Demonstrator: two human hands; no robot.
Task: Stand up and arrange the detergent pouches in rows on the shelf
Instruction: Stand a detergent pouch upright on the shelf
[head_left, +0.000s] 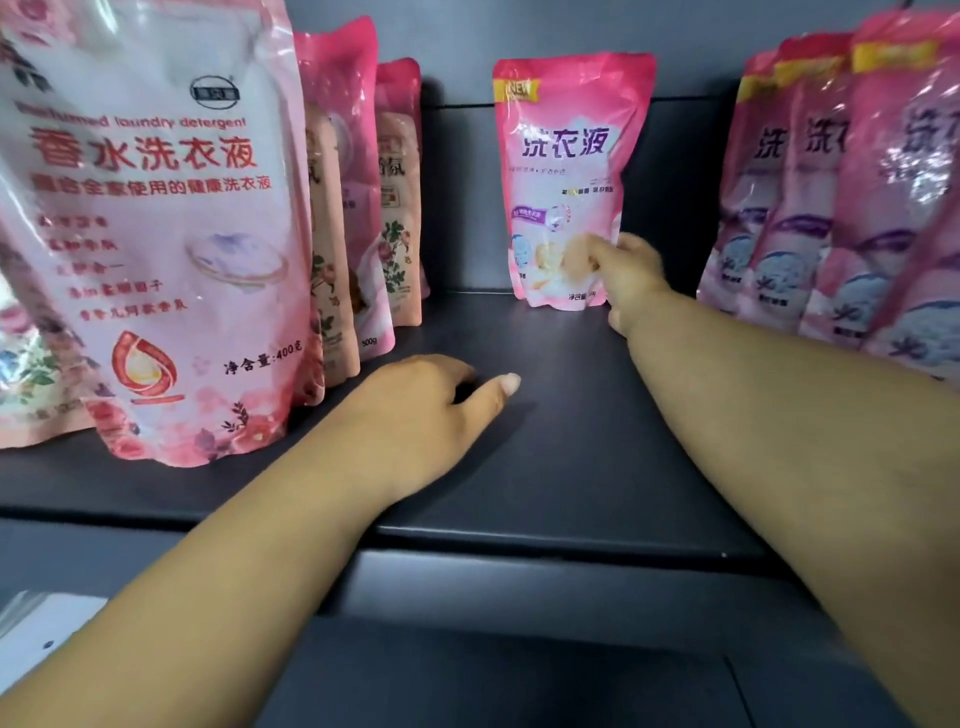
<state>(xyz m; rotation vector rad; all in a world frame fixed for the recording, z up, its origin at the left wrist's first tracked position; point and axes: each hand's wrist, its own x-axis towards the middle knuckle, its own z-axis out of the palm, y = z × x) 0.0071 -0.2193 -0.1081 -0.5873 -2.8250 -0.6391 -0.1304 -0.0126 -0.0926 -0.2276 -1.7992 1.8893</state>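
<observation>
We reach both arms onto the dark shelf (545, 467). Our right hand (626, 275) is at the back of the shelf, at the lower right corner of a lone pink pouch (569, 176) that stands upright against the back wall, in the gap between the two groups. The thumb lies on the pouch's front and the fingers curl past its right edge, so the hand seems to pinch that corner, though motion blur makes the hold hard to confirm. Our left hand (415, 410) rests on the bare shelf surface near the middle, fingers curled under and the thumb stretched out to the right; it holds nothing.

At the shelf's left end a big pouch (150, 223) stands upright near the front edge, with a left row (363, 197) of pink and peach pouches lined up behind it toward the back. At the right end a right row (841, 197) of pink pouches stands packed side by side, touching one another, running from back to front.
</observation>
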